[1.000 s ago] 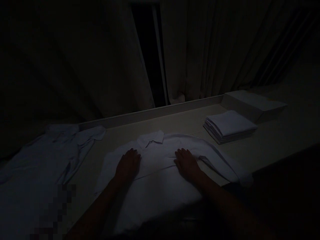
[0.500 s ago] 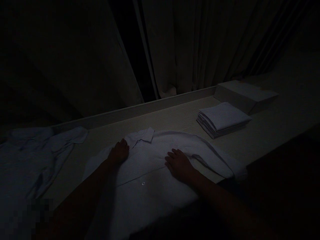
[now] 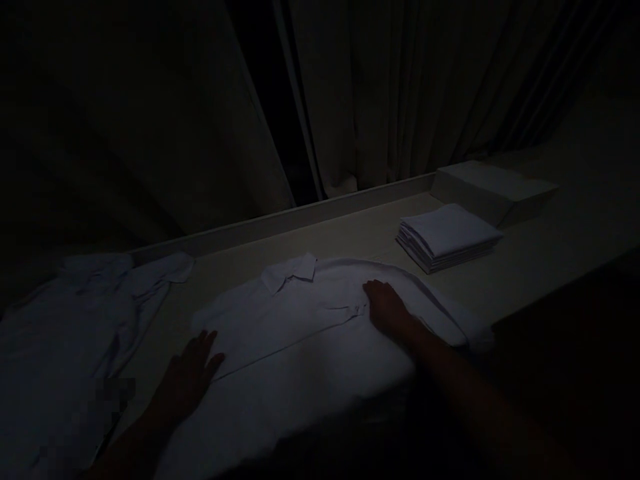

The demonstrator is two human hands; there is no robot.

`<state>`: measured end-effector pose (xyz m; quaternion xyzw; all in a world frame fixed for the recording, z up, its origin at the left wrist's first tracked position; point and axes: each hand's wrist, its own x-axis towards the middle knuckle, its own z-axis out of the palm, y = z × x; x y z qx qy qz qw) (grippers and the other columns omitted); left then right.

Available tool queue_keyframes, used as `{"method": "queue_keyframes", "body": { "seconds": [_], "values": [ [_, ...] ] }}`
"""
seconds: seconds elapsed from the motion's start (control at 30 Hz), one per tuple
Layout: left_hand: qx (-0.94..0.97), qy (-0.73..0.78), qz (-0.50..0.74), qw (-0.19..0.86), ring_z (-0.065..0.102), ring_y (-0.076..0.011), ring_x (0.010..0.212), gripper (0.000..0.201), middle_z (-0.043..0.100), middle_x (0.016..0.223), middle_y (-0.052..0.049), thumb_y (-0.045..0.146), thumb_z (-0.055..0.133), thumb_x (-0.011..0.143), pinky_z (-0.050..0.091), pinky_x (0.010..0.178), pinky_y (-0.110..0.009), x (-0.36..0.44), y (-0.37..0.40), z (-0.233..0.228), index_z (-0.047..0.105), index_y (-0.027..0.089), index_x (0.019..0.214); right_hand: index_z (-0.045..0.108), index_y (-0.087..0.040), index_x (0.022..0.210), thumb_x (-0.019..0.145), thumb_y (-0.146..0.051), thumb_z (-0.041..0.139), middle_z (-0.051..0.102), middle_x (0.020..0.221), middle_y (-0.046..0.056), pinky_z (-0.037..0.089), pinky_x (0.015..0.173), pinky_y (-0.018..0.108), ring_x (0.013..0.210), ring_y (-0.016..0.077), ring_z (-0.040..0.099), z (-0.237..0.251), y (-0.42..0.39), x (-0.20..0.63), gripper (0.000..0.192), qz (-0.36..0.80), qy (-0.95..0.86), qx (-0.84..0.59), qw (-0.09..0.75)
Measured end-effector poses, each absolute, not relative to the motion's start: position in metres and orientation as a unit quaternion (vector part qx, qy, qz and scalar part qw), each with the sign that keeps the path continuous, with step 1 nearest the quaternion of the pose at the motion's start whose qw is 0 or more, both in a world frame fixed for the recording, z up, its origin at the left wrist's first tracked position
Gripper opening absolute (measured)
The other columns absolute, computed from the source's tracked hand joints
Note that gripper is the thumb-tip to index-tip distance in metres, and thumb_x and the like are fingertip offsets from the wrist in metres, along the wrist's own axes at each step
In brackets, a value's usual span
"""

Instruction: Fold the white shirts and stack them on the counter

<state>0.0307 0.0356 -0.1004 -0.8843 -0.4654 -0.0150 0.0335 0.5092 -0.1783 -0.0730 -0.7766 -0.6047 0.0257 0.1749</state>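
Hands (image 3: pixel 389 311) on shirt (image 3: pixel 290 313), left more splayed

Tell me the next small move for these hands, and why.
Probably smooth the small puckers with the right hand: they break the shirt's surface right beside it, while the cloth below the collar looks flatter. The left hand, spread at the shirt's left edge, could perhaps steady it.

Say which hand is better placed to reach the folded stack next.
Right, most likely. The right hand is over the side of the spread shirt nearer the stack. The left hand is by the opposite side, toward the other shirt.
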Motion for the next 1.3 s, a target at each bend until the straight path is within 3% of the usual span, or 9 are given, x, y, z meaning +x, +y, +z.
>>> {"method": "queue_keyframes", "body": {
  "seconds": [0.13,0.27,0.37,0.5,0.7,0.9,1.07,1.2,1.3],
  "values": [
    [-0.865,-0.5,-0.026,0.032,0.022,-0.0285,0.145,0.065,0.028,0.157,-0.012,0.042,0.026,0.091,0.025,0.113,-0.053,0.017,0.033,-0.117,0.025,0.016,0.15,0.044,-0.013,0.142,0.078,-0.003,0.041,0.04,0.149,0.013,0.016,0.115,0.048,0.14,0.0257,0.031,-0.074,-0.188,0.513,0.064,0.026,-0.609,-0.783,0.126],
    [-0.874,-0.484,0.015,0.046,0.017,-0.0314,0.146,0.057,0.029,0.157,-0.011,0.041,0.029,0.09,0.023,0.113,-0.056,0.022,0.031,-0.116,0.048,0.018,0.139,0.039,-0.013,0.146,0.08,-0.001,0.037,0.033,0.153,0.012,0.016,0.116,0.047,0.143,0.0243,0.025,-0.082,-0.185,0.516,0.067,0.004,-0.616,-0.779,0.117],
    [-0.877,-0.475,0.043,0.057,0.013,-0.0332,0.147,0.054,0.028,0.157,-0.01,0.039,0.032,0.089,0.021,0.112,-0.059,0.027,0.026,-0.111,0.054,0.02,0.134,0.038,-0.012,0.146,0.081,-0.001,0.036,0.033,0.153,0.012,0.017,0.116,0.045,0.143,0.0235,0.025,-0.085,-0.176,0.527,0.066,-0.009,-0.632,-0.767,0.112],
    [-0.867,-0.492,0.056,0.05,0.013,-0.0341,0.147,0.056,0.027,0.157,-0.009,0.042,0.03,0.089,0.02,0.11,-0.063,0.046,0.021,-0.103,0.051,0.023,0.137,0.039,-0.013,0.145,0.081,-0.001,0.036,0.036,0.152,0.011,0.02,0.116,0.041,0.142,0.0216,0.027,-0.084,-0.163,0.547,0.065,-0.029,-0.644,-0.756,0.112],
    [-0.838,-0.544,-0.007,0.048,0.023,-0.0345,0.144,0.067,0.023,0.157,-0.018,0.047,0.022,0.092,0.026,0.109,-0.06,0.072,0.021,-0.091,0.031,0.012,0.148,0.038,-0.012,0.146,0.08,-0.001,0.039,0.035,0.153,0.01,0.023,0.115,0.035,0.142,0.0197,0.028,-0.074,-0.15,0.56,0.067,-0.022,-0.653,-0.752,0.085],
    [-0.859,-0.509,0.006,0.045,0.023,-0.0375,0.143,0.063,0.033,0.153,-0.018,0.047,0.032,0.089,0.025,0.108,-0.061,0.072,0.016,-0.077,0.044,0.016,0.142,0.046,-0.008,0.139,0.082,-0.007,0.045,0.044,0.146,0.016,0.025,0.114,0.04,0.137,0.0267,0.036,-0.059,-0.163,0.53,0.057,-0.06,-0.639,-0.764,0.068],
    [-0.853,-0.52,-0.011,0.037,0.023,-0.036,0.144,0.063,0.031,0.154,-0.018,0.043,0.027,0.091,0.025,0.108,-0.063,0.071,0.015,-0.073,0.038,0.014,0.145,0.043,-0.013,0.142,0.095,-0.02,0.038,0.039,0.15,0.013,0.011,0.117,0.048,0.143,0.0275,0.023,-0.062,-0.184,0.471,0.048,-0.104,-0.667,-0.729,0.114],
    [-0.875,-0.483,-0.004,0.041,0.019,-0.0353,0.145,0.058,0.031,0.154,-0.017,0.037,0.026,0.091,0.024,0.109,-0.063,0.064,0.017,-0.076,0.045,0.014,0.14,0.042,-0.019,0.144,0.1,-0.036,0.033,0.036,0.152,0.011,0.019,0.115,0.049,0.141,0.0271,0.028,-0.073,-0.188,0.452,0.047,-0.05,-0.672,-0.729,0.121],
    [-0.872,-0.486,-0.024,0.051,0.024,-0.0351,0.144,0.059,0.034,0.152,-0.019,0.035,0.027,0.091,0.027,0.108,-0.063,0.061,0.021,-0.081,0.042,0.011,0.142,0.042,-0.023,0.144,0.101,-0.037,0.034,0.032,0.154,0.009,0.02,0.114,0.049,0.142,0.0267,0.026,-0.078,-0.189,0.455,0.046,-0.029,-0.664,-0.736,0.127]
  ]
}}
